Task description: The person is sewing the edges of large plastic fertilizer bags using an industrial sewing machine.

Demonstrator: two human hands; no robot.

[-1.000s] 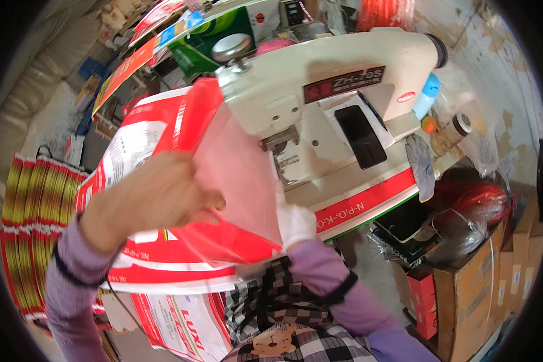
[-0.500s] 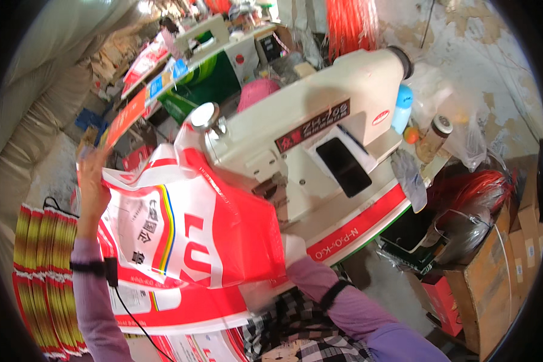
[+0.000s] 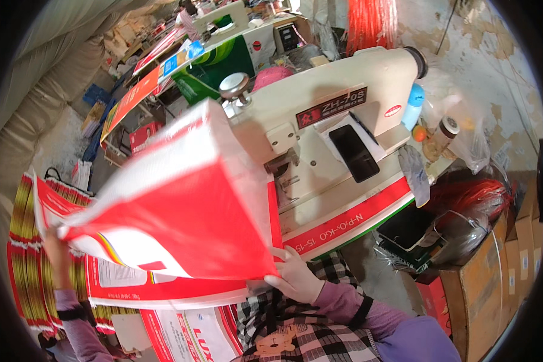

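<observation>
While holding red-and-white sack (image 3: 187,211) spread between both hands, gripping its left end in curled fingers of left hand (image 3: 57,252), slightly blurred, and pinching its near right corner between thumb and fingers of white-gloved right hand (image 3: 297,279). Standing beyond right hand: cream sewing machine (image 3: 380,78), carrying dark phone (image 3: 353,154). Lying farther right: grey glove (image 3: 414,174).

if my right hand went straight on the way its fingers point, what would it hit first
The red and white bag: the gloved right hand points left at its corner, fingertips touching it. Whether it would push in or slide under is unclear from this view.
</observation>
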